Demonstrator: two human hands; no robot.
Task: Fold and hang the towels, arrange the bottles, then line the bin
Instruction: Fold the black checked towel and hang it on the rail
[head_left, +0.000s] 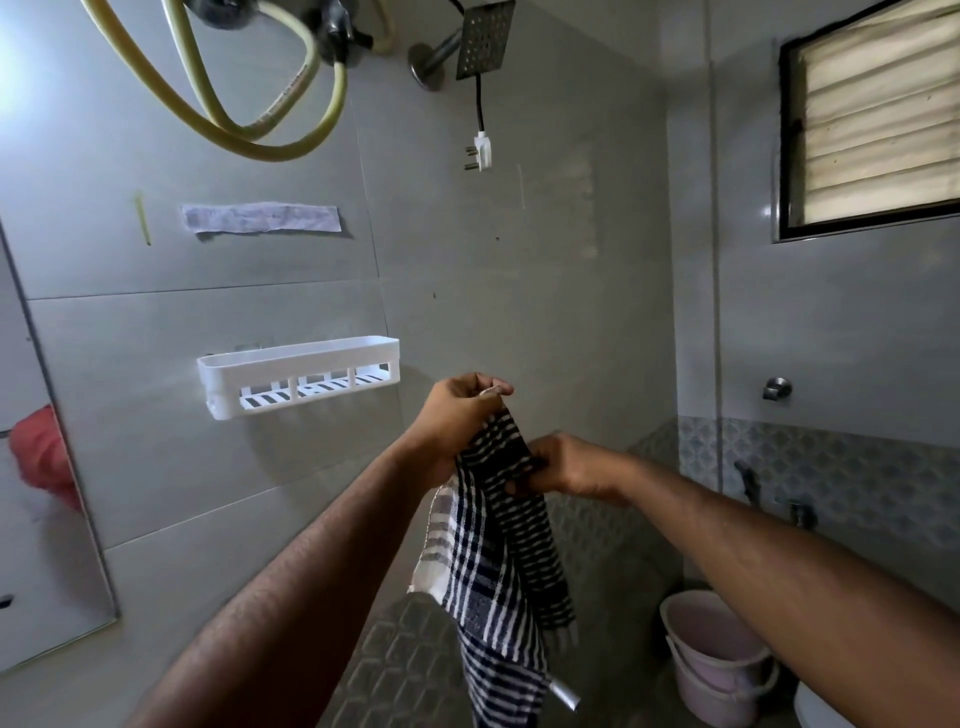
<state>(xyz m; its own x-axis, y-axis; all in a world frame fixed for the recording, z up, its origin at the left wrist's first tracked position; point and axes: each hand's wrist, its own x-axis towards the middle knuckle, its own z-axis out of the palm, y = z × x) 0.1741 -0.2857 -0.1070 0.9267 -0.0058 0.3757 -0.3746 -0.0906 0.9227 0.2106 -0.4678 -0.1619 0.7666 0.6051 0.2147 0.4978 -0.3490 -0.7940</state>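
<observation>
Right of the white wall shelf (298, 375), your left hand (457, 415) and right hand (566, 465) hold the checked towel (498, 561), fingers pinching it; pink buckets (717, 660) stand below.

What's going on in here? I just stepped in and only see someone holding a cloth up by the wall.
A person is handling a dark blue and white checked towel in a bathroom. The left hand pinches its top edge up high, while the right hand grips the cloth a little lower, so the rest hangs down loosely, not yet folded. The white wall shelf beside them holds no bottles, and two stacked pink buckets sit on the floor below.
</observation>
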